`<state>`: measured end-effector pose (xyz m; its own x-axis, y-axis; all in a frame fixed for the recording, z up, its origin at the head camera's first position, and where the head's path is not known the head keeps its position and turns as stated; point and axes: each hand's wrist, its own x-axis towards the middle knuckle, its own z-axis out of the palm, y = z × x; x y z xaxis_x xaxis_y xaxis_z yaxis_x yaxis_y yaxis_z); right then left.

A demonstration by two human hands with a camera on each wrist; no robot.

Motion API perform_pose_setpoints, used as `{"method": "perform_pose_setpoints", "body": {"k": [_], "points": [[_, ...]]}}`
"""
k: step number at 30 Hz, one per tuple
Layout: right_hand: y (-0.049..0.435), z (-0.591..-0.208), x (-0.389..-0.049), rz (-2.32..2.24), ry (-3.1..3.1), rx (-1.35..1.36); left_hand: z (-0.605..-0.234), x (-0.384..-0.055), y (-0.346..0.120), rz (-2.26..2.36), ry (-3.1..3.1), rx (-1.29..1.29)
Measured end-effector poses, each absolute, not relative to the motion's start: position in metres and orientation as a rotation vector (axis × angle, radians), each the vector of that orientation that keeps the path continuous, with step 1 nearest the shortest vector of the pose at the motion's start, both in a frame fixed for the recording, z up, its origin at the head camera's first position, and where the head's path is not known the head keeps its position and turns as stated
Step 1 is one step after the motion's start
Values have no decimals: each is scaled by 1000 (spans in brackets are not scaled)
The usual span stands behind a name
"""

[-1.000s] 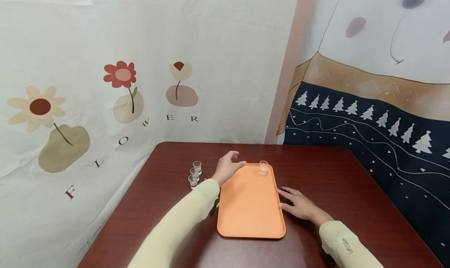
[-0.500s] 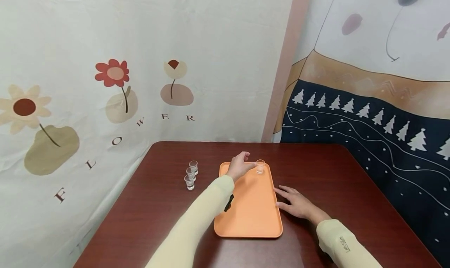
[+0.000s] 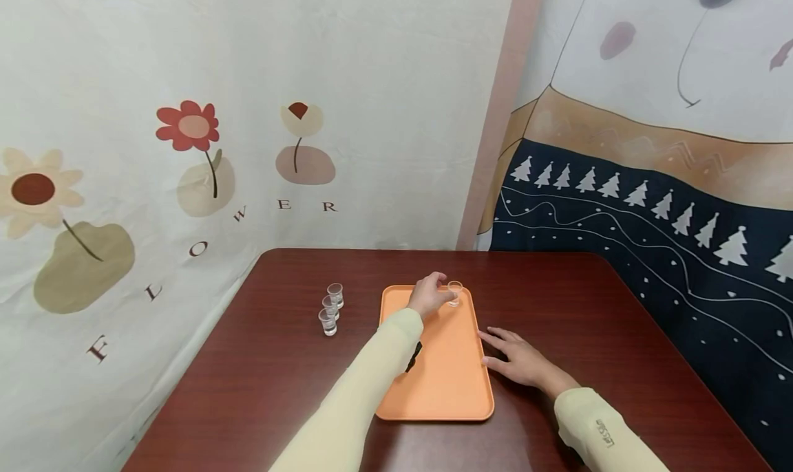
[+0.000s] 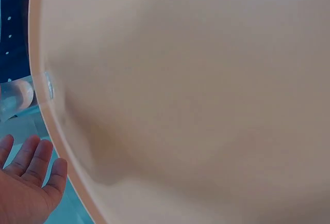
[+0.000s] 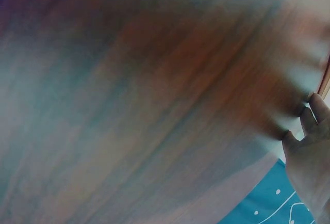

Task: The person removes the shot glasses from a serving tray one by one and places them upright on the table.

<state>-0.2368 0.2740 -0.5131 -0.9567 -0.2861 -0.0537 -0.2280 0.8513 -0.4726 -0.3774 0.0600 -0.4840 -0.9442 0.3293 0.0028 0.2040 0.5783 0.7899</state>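
A small clear glass cup (image 3: pixel 455 294) stands upright near the far right corner of an orange tray (image 3: pixel 452 376). My left hand (image 3: pixel 427 296) reaches over the far end of the tray, its thumb overlapping the cup's left side in the head view. In the left wrist view, the left hand's fingers (image 4: pixel 38 162) are spread and relaxed, below the cup (image 4: pixel 18 96). At the tray's right edge, my right hand (image 3: pixel 520 359) lies with extended fingers, their tips at the rim. The right wrist view catches those fingers (image 5: pixel 312 123) at its right border.
Three similar small clear cups (image 3: pixel 328 322) stand in a short row on the dark red-brown table (image 3: pixel 260 369), left of the tray. Behind the table's far edge hang a white cloth (image 3: pixel 384 114) with flowers and a dark blue cloth (image 3: pixel 588 210) with trees.
My left hand has moved right across the tray's far end, up to the cup. The right hand stays by the tray's edge. The head view has turned slightly.
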Motion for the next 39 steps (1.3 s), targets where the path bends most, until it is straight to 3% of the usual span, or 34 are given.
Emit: {"method": "perform_pose_setpoints", "body": {"k": [16,39], "points": [[275,-510,-235,-724,2913,-443,-489,-376,66,1310,2703,469],[274,-513,-235,-719,2913,-429,-457,-351,9,1498,2684,529]]}}
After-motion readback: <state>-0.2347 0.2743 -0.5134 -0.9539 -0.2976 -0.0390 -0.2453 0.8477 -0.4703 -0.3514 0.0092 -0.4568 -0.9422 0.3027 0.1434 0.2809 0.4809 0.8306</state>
